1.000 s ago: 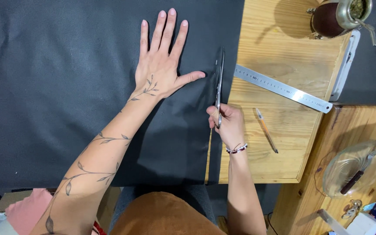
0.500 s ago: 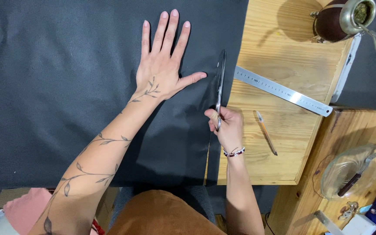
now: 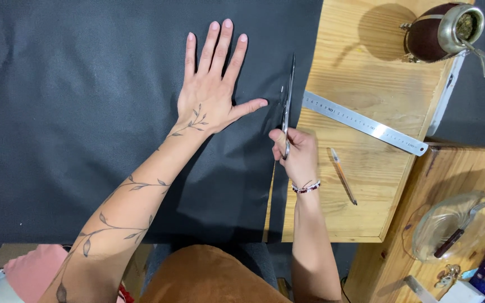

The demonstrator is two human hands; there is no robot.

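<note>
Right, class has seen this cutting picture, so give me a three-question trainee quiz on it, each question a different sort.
1. True or false: the left hand lies flat on the black fabric.
2. What does the right hand hold? A) pencil B) scissors C) ruler
3. Fill in: the metal ruler lies on the ____ board.

Key: 1 true; 2 B; 3 wooden.

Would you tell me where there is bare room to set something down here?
Bare wood lies between the metal ruler and the gourd cup, and below the pencil. The side table at right is crowded.
</note>
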